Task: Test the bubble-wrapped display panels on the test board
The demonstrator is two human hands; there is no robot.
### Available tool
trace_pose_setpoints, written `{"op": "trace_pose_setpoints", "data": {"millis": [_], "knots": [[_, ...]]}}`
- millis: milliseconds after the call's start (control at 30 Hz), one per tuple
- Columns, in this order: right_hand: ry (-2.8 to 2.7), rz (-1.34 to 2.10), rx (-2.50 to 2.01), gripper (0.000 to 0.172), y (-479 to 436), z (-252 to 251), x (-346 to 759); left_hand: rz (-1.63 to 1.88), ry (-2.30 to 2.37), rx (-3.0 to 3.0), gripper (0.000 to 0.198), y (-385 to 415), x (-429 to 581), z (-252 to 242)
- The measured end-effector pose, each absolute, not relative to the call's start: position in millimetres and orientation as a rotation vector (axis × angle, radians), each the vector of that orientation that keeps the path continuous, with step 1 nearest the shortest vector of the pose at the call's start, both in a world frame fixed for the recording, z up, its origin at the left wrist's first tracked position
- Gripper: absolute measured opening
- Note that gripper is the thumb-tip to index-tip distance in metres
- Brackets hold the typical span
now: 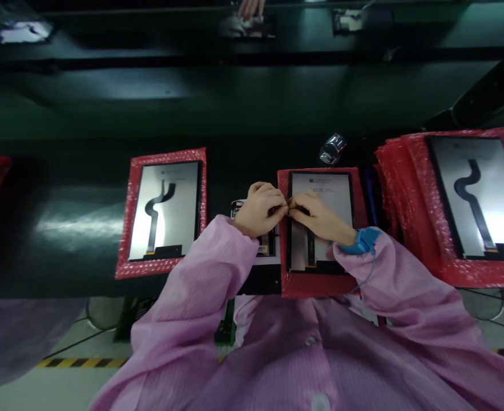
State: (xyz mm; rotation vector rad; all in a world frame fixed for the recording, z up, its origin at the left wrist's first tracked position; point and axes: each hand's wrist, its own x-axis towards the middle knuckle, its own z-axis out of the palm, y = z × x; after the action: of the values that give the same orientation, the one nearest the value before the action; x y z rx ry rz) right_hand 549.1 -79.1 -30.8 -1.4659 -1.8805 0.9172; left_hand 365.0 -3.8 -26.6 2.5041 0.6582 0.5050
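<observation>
Pink smock (286,354); dark bench (76,217); left hand (261,209), right hand (312,215) pinched at panel (335,197) edge, anything held unclear.

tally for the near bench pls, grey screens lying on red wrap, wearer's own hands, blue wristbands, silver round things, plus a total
Grey screens: 3
Wearer's hands: 2
Blue wristband: 1
Silver round thing: 1
Total: 7

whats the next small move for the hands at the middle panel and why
Probably ease the left hand gently away from the right hand: their fingertips meet near the left edge of the middle panel, which lies on red bubble wrap. Whatever they pinch, if anything, is too small to tell.
</observation>
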Motion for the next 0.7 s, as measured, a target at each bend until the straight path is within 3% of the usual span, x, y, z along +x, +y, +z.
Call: {"op": "trace_pose_setpoints", "data": {"millis": [700], "knots": [[-1.889, 0.944, -1.442, 0.02, -77.5, -26.3, 554.7, 0.568, 0.677, 2.4, 0.023, 2.5, 361.1, -23.1]]}}
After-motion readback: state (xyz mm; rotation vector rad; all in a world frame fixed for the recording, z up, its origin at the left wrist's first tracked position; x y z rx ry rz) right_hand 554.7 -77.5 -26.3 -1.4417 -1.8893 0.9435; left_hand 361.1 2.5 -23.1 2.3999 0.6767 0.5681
